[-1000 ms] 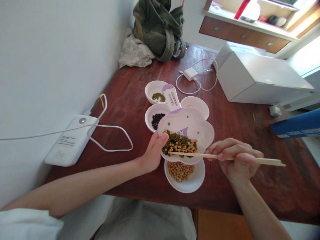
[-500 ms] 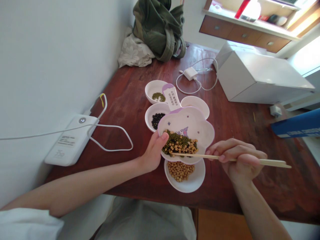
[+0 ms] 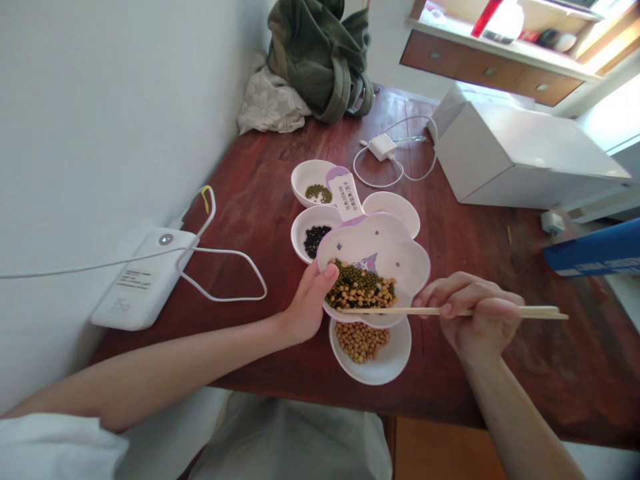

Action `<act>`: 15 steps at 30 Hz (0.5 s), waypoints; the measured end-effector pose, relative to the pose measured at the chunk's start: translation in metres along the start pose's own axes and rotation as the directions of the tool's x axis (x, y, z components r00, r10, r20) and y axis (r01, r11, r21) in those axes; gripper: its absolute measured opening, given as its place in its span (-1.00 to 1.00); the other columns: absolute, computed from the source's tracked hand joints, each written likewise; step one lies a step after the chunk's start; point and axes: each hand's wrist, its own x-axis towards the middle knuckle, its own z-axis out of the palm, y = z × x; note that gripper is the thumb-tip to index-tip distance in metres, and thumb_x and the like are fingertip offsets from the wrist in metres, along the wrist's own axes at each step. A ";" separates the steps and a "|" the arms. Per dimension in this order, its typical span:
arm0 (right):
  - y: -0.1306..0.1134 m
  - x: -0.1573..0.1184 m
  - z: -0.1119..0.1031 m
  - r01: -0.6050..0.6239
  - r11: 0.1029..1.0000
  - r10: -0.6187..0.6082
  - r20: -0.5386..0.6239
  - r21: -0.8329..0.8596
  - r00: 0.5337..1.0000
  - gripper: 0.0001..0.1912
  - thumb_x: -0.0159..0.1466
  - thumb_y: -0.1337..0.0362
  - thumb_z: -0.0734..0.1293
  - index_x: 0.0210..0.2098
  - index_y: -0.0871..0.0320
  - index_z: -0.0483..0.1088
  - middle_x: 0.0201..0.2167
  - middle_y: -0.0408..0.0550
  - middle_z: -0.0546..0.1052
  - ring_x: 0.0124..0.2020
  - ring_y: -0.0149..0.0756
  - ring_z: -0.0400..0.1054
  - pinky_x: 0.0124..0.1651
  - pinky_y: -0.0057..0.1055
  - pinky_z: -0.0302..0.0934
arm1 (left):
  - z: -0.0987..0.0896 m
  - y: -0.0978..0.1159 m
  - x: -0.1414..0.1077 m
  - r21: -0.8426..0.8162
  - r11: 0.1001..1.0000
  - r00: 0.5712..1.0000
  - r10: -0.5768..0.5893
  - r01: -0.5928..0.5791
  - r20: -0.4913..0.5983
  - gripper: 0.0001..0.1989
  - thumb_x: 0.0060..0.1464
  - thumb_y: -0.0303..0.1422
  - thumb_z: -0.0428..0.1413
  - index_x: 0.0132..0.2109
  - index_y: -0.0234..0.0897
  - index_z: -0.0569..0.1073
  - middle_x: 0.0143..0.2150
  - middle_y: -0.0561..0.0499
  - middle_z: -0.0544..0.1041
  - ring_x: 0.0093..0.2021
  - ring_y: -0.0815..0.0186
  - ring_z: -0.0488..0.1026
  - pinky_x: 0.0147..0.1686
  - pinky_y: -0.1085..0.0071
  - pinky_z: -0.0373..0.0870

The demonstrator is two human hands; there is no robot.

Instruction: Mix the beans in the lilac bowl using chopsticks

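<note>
My left hand (image 3: 309, 303) grips the rim of a flower-shaped plate (image 3: 400, 247) with a purple edge and a cartoon print, its thumb over the rim. Mixed beans (image 3: 361, 287), green, tan and dark, are heaped in the plate's lower left. Chopsticks (image 3: 425, 311) are held in my right hand (image 3: 475, 313), their tips at the lower edge of the heap. Partly under the plate stands a white bowl (image 3: 395, 363) of tan soybeans (image 3: 363, 341). Beyond are bowls with black beans (image 3: 315, 240) and mung beans (image 3: 319, 193), and another white bowl (image 3: 395, 205) whose contents I cannot make out.
A labelled paper tag (image 3: 346, 197) lies over the plate's handle. On the left, a white power bank (image 3: 145, 280) trails a looped cable. A charger (image 3: 383, 147), a green bag (image 3: 320, 60), a white box (image 3: 525, 153) and a blue object (image 3: 595, 247) stand around the wooden table (image 3: 250, 200).
My right hand has shifted slightly, and the chopsticks lie at a flatter angle across the plate's lower edge. The left hand and the plate stay nearly the same.
</note>
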 end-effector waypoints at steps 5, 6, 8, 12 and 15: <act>-0.001 -0.003 0.000 0.025 0.999 -0.025 0.008 -0.031 1.000 -0.44 0.48 -0.10 0.38 -0.47 0.17 0.64 -0.52 -0.01 0.62 -0.48 -0.15 0.62 -0.45 -0.24 0.56 | -0.001 0.000 0.000 0.002 1.000 1.000 -0.004 0.004 -0.002 -0.48 0.31 0.08 0.27 0.16 -0.23 0.68 0.07 -0.14 0.76 0.28 -0.09 0.62 0.35 0.04 0.53; -0.001 -0.003 0.000 0.034 0.999 -0.033 0.015 -0.028 0.999 -0.45 0.48 -0.09 0.38 -0.46 0.17 0.65 -0.51 -0.01 0.62 -0.47 -0.14 0.63 -0.45 -0.24 0.55 | -0.001 0.000 0.000 0.004 1.000 1.000 -0.007 0.007 -0.007 -0.48 0.31 0.08 0.27 0.15 -0.23 0.69 0.07 -0.14 0.77 0.28 -0.09 0.62 0.35 0.04 0.53; -0.001 -0.004 0.001 0.042 0.999 -0.042 0.032 -0.021 0.999 -0.47 0.48 -0.08 0.39 -0.44 0.17 0.66 -0.49 0.00 0.63 -0.47 -0.13 0.63 -0.46 -0.23 0.55 | -0.001 0.000 -0.001 0.004 1.000 1.000 -0.012 0.012 -0.016 -0.48 0.31 0.08 0.27 0.13 -0.23 0.70 0.06 -0.14 0.77 0.27 -0.08 0.63 0.35 0.04 0.53; -0.002 -0.004 0.003 0.043 0.999 -0.042 0.041 -0.028 0.998 -0.51 0.44 -0.08 0.44 -0.43 0.16 0.67 -0.50 -0.01 0.63 -0.47 -0.13 0.62 -0.45 -0.22 0.55 | -0.001 0.000 -0.001 -0.003 1.000 1.000 -0.015 0.015 -0.010 -0.48 0.31 0.09 0.27 0.14 -0.22 0.70 0.05 -0.14 0.77 0.27 -0.07 0.63 0.35 0.04 0.53; -0.003 -0.004 0.002 0.022 0.999 -0.021 0.028 -0.039 0.999 -0.50 0.43 -0.09 0.45 -0.45 0.15 0.66 -0.52 -0.01 0.62 -0.49 -0.13 0.61 -0.45 -0.22 0.54 | -0.001 0.000 -0.001 0.011 1.000 1.000 0.004 -0.004 -0.014 -0.50 0.32 0.07 0.27 0.12 -0.23 0.71 0.06 -0.13 0.77 0.29 -0.06 0.62 0.37 0.05 0.51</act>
